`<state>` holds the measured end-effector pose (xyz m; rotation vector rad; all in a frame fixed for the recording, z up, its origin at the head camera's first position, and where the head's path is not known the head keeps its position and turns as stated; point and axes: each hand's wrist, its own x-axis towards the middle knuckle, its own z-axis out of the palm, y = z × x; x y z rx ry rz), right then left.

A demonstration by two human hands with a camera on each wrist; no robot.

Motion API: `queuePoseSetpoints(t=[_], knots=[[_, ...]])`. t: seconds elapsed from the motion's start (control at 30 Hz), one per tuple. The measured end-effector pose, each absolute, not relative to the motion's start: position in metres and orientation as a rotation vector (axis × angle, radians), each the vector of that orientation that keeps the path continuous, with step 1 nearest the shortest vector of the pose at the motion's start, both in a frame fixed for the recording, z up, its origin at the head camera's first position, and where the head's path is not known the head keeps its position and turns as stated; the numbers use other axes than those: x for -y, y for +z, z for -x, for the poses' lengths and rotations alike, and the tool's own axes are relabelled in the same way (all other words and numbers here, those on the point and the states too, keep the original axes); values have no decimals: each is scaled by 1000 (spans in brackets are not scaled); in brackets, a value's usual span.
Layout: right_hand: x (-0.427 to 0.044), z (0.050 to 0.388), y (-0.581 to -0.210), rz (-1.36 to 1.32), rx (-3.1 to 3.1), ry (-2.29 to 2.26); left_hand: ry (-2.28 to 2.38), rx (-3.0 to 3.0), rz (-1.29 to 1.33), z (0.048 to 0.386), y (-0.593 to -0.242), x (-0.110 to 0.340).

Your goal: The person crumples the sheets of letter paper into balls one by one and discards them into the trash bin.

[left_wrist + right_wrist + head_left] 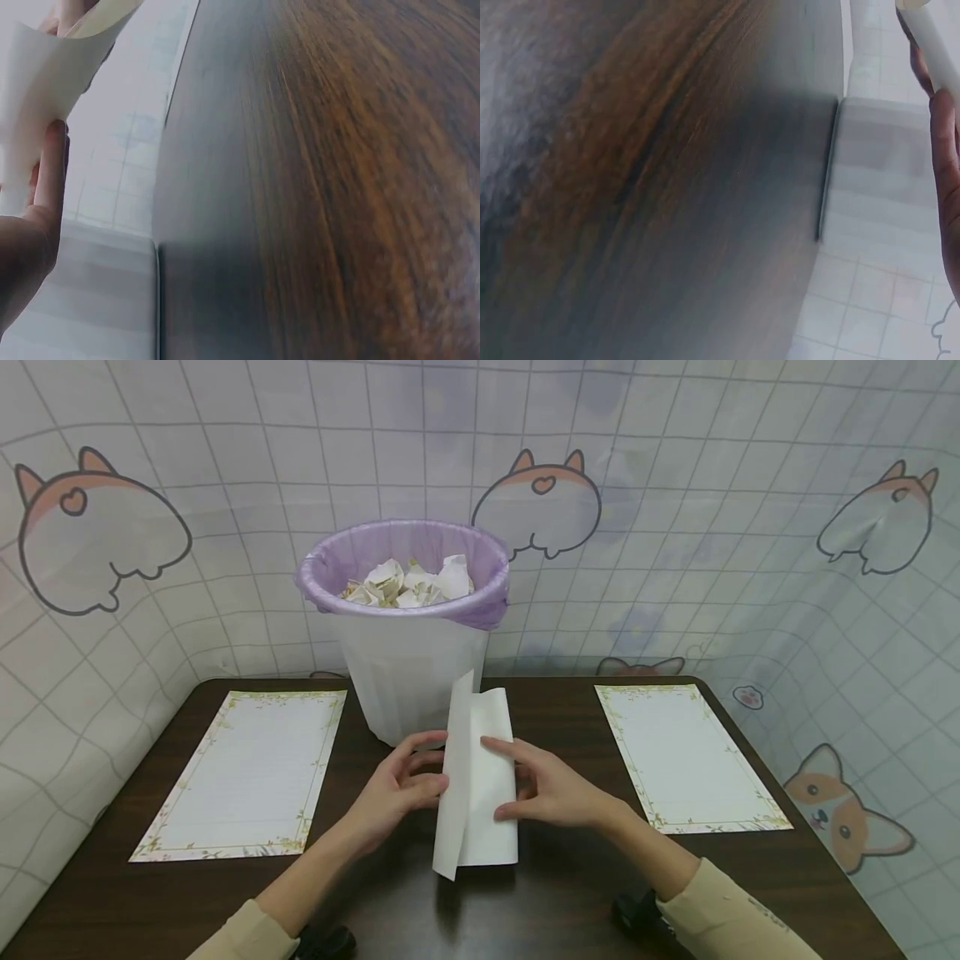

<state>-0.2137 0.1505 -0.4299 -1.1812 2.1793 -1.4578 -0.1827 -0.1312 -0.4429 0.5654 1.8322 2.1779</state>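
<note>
Dark wood makes up the table (570, 893), above which the left hand (401, 785) and right hand (551, 785), both partly closed with bent fingers, hold opposite sides of a folded paper (489, 793). Keeping its edges level and pressing the crease evenly should give a neat fold. Beyond it, a white bin (412, 668) lined with a purple bag (491, 602) holds crumpled scraps (385, 581), piled close to the rim. Farthest back hangs a patterned cloth (712, 410).

Homelike corner: cartoon corgi-print sheeting (675, 585) around a wood-grain table (555, 902)
</note>
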Motion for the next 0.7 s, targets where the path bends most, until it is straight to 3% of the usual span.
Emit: queuePoseSetpoints(t=[0.7], knots=[[-147, 214, -432, 1096, -1975, -1710, 2170, -2052, -364, 187, -449, 121]])
